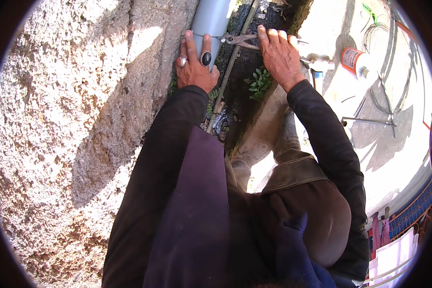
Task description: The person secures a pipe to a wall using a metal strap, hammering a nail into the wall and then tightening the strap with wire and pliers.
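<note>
My left hand (197,65) lies with fingers stretched and apart on a grey pipe (205,17) against the rough wall. It wears two rings, one with a large dark stone. My right hand (278,55) is closed on metal pliers (240,40), whose jaws meet a thin wire (218,37) crossing the pipe just beside my left fingers. A thin rod or narrow pipe (230,65) runs alongside in a dark gutter.
The rough wall (67,120) fills the left. Small plants (259,81) grow in the gutter. On the right ledge are a white tool (321,62), an orange-labelled container (351,61), coiled wire (389,105) and metal rods (369,120). Hanging cloths (389,254) show lower right.
</note>
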Demonstrator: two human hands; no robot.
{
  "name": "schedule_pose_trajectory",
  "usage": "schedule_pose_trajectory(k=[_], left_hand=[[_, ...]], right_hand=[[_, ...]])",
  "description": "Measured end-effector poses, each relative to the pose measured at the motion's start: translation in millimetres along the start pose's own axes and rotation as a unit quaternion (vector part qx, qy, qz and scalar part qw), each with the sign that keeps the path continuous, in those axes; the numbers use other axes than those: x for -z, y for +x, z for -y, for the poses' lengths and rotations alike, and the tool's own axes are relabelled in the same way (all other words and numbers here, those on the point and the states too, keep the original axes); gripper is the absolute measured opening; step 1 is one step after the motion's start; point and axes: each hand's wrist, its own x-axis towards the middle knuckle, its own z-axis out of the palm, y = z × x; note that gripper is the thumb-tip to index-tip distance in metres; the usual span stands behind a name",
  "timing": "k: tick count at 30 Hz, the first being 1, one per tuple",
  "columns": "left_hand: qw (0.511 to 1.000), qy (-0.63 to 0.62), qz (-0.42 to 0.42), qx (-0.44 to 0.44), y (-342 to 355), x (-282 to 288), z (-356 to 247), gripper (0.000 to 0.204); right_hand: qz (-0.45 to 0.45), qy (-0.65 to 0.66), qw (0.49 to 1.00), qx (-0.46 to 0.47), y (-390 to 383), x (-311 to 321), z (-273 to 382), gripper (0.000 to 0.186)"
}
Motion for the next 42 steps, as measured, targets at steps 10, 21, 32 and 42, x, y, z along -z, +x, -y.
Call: schedule_pose_trajectory(k=[10, 21, 32, 42], left_hand=[[0.999, 0.014, 0.028, 0.023, -0.5, 2.6, -3.0, 0.087], [1.0, 0.004, 0.016, 0.022, -2.3, -1.9, -0.2, 0.091], [1.0, 0.0, 0.017, 0.019, -0.8, 0.3, 0.3, 0.089], [1.0, 0.002, 0.005, 0.018, -2.6, -1.5, 2.0, 0.087]], right_hand=[[0.084, 0.017, 0.996, 0.014, 0.1, 8.6, -0.8, 0.04], [0.17, 0.079, 0.981, 0.043, 13.7, 6.2, -19.5, 0.039], [0.44, 0.693, 0.508, -0.26, -9.2, 25.6, 14.6, 0.044], [0.133, 0.106, 0.985, 0.015, -16.6, 36.9, 3.6, 0.031]])
